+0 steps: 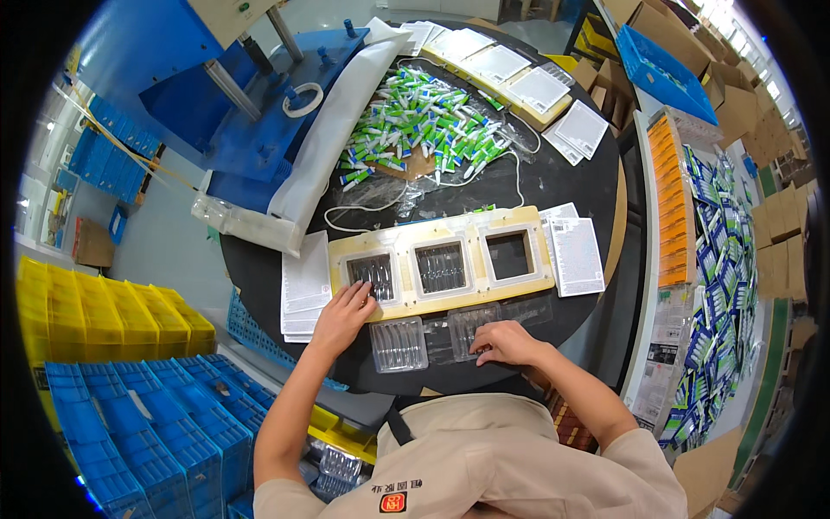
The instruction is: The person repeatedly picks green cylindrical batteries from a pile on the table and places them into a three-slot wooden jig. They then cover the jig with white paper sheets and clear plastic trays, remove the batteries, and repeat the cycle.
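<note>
A pale yellow frame (441, 298) with three square windows lies in front of me on the black round table. Clear plastic blister trays sit in its left and middle windows; the right window shows only dark surface. My left hand (344, 318) rests with outstretched fingers at the lower left of the left window, fingertips at the tray (373, 275) there. My right hand (508, 342) has its fingers curled at the edge of a clear blister tray (467, 327) on the table's near side. Another loose blister tray (399, 344) lies left of it, just below the frame.
Beyond the frame is a heap of small green-and-white tubes (424, 117). Printed white cards (577, 256) lie at both sides of the frame. A second frame (510, 73) with cards stands at the back. A blue machine (268, 112) is on the left, blue bins (147, 424) below.
</note>
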`<state>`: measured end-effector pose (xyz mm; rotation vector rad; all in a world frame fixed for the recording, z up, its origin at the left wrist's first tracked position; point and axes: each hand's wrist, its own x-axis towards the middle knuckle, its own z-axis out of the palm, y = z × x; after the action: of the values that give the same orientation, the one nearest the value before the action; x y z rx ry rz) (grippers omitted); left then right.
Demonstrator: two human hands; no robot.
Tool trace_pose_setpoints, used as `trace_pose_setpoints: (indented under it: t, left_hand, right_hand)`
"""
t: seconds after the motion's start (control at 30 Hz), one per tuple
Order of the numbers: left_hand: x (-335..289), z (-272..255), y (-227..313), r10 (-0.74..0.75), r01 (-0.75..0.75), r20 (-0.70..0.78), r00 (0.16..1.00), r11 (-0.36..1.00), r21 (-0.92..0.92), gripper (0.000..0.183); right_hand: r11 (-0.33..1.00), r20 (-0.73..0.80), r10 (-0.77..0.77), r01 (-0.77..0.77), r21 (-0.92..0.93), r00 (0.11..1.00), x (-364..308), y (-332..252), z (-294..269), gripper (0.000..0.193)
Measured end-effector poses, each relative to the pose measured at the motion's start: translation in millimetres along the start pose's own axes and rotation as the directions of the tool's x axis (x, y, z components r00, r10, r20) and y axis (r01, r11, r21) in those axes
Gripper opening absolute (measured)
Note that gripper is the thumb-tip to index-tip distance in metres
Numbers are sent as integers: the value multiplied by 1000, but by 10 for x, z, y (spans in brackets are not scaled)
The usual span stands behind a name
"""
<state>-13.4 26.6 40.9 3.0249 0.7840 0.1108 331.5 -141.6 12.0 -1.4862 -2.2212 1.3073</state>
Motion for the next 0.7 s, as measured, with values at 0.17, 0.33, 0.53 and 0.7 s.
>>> trace_pose_setpoints:
  t: [0.17, 0.33, 0.53, 0.7]
  left_hand:
    - [-29, 170, -121, 16, -13, 40, 999, 997, -74, 27]
    - [-64, 73, 67, -102, 98, 155, 983, 995, 33, 26]
    - [-83, -26, 1244, -79, 62, -74, 994, 975, -211, 31]
    - [-66, 300, 2033, 48, -54, -48, 998, 988, -145, 49]
  right_hand:
    - [992, 25, -73, 75, -105, 997, 73, -46, -73, 16]
    - [798, -278, -411, 195, -571, 868, -114, -136, 290, 7]
    - [908, -535, -399, 239, -345, 745, -214, -320, 144, 12]
    - [979, -692, -153, 206, -7, 705, -576, -459, -585, 15]
